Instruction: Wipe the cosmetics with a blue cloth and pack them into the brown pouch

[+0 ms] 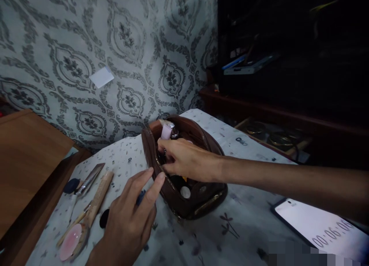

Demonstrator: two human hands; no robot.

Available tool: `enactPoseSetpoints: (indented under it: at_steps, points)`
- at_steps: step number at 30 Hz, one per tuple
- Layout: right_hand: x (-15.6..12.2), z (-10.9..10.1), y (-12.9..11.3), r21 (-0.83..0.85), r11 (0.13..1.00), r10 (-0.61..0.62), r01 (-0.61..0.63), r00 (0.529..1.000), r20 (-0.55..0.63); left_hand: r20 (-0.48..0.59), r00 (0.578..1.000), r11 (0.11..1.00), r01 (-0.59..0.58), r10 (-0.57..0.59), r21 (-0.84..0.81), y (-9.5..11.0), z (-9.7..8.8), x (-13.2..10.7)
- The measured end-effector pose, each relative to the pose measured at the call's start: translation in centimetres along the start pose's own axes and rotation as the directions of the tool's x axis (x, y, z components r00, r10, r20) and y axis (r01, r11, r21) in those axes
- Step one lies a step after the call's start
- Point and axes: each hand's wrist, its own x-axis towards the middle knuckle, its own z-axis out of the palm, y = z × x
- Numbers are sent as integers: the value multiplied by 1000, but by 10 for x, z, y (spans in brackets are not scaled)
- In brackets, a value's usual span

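A brown zippered pouch [187,210] stands unzipped on the cloth-covered table. My right hand [191,160] reaches into it with curled fingers; the tips and whatever they hold are hidden inside. Just beyond those fingers, a pale pink tube [166,132] and a shiny silver-capped item [174,131] stick up within the pouch. A round whitish piece [185,192] shows near its front end. My left hand [129,212] is open, its fingers stretched out and the tips at the pouch's near-left zipper edge.
At left lie a pink oval-backed hairbrush [70,243], a beige tube [100,193], a clear slim case [90,177] and a dark round item [71,185]. A phone with a running timer [314,223] lies at right. A wooden panel [31,162] borders the left; patterned wall behind.
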Motion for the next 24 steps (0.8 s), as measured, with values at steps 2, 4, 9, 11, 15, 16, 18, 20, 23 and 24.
enactPoseSetpoints:
  at_steps: [2,4,9,11,15,16,18,20,23,24]
  points:
    - [0,0,0,-2,1000,-4,4,1000,-6,-6,1000,1000,12,-12,3,1,-1,0]
    - [0,0,-1,-4,1000,-8,8,1000,0,-10,1000,1000,17,-17,2,2,-1,1]
    - [-1,-5,-2,4,999,-51,51,998,35,6,1000,1000,8,-8,-5,2,-2,1]
    - [-1,-7,-2,16,999,-42,42,998,49,6,1000,1000,15,-15,3,3,-2,1]
    - [-1,-9,-4,100,994,30,-38,997,72,15,999,999,43,-43,17,5,0,-3]
    - [-1,-9,-5,123,991,48,-56,997,68,21,998,998,55,-55,9,5,0,-4]
    - [-2,-9,-7,153,985,76,-84,995,57,32,996,996,84,-83,-25,6,2,-6]
    - [-3,-9,-9,163,982,87,-95,995,53,42,994,991,107,-104,-81,5,2,-7]
    - [-5,-10,-13,136,986,92,-98,995,47,62,991,980,125,-117,-156,5,1,-7]
    - [-6,-11,-14,121,988,89,-94,995,45,74,990,977,130,-119,-170,4,1,-7]
